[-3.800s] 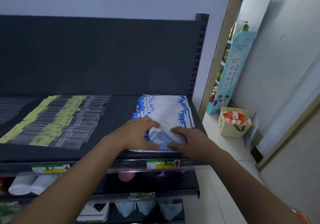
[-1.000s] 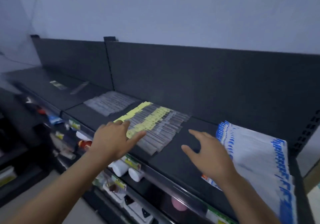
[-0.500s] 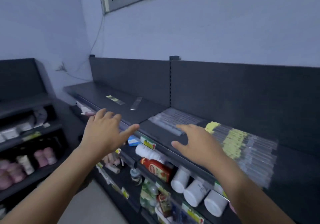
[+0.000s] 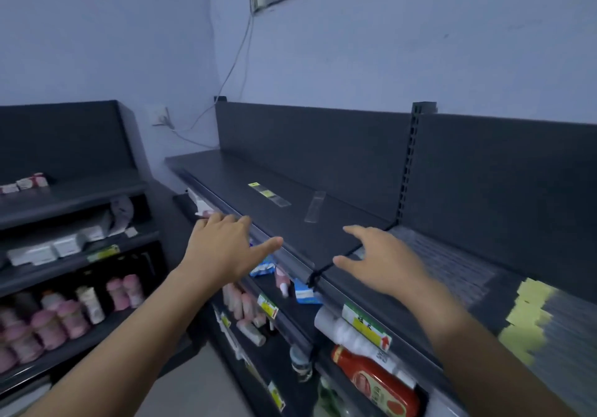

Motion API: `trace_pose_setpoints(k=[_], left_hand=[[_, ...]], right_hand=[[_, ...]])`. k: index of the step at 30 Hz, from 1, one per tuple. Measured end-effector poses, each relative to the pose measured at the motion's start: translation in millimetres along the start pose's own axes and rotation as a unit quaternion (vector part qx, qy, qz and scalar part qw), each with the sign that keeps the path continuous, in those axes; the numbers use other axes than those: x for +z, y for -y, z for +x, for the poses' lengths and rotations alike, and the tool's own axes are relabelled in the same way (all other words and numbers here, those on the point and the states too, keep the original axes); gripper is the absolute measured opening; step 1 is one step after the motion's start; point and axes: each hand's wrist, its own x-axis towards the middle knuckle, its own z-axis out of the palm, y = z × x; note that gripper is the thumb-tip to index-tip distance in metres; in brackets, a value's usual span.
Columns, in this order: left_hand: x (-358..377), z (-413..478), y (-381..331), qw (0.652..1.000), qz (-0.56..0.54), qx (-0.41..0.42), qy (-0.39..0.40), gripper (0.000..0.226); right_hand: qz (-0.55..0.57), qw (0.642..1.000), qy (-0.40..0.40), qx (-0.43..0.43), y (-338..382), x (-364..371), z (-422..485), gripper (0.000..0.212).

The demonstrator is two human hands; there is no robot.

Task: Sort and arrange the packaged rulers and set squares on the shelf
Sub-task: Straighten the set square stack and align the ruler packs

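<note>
Reaching left hand [image 4: 223,250] and right hand [image 4: 382,263], spread wide and empty, at the shelf [image 4: 226,173] front edge, probably to gather yellow-tagged ruler [image 4: 269,194] and clear ruler [image 4: 315,207] lying askew nearer its back.

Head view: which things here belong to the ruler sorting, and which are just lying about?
Job:
loose yellow-labelled ruler pack
loose clear ruler pack
row of clear packs
row of yellow-labelled packs
top shelf
left hand and right hand, both holding nothing

Lying about:
red bottle
white bottle
pink bottles
blue packet
wall cable
</note>
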Motion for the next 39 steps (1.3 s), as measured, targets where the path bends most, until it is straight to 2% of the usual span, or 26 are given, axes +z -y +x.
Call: trace_pose_setpoints(k=[3,8,14,20,24,32,39], left_hand=[[14,46,15,1.0,0.007,-0.007,0.013,0.074],[35,120,36,0.999,0.035,-0.005,0.033,0.082],[81,169,54,0.997,0.015,0.014,0.078,0.074],[118,231,87,0.996,-0.009,0.049,0.074,0.078],[139,279,108,0.993,-0.026,0.093,0.072,0.079],[151,369,131,0.983,-0.078,0.164,0.026,0.083],[156,419,118,0.965,-0.117,0.232,0.023,0.085]], right_hand=[[0.004,1.0,0.015,-0.002,-1,10,54,0.068],[0.018,0.999,0.032,0.001,-2,27,134,0.068],[0.038,0.999,0.034,0.004,-2,57,193,0.065],[0.019,0.996,0.074,0.054,9,85,247,0.068],[0.016,0.995,0.041,0.092,23,104,271,0.071],[-0.033,0.981,-0.018,0.192,57,120,312,0.09],[-0.023,0.963,-0.081,0.254,62,124,324,0.09]])
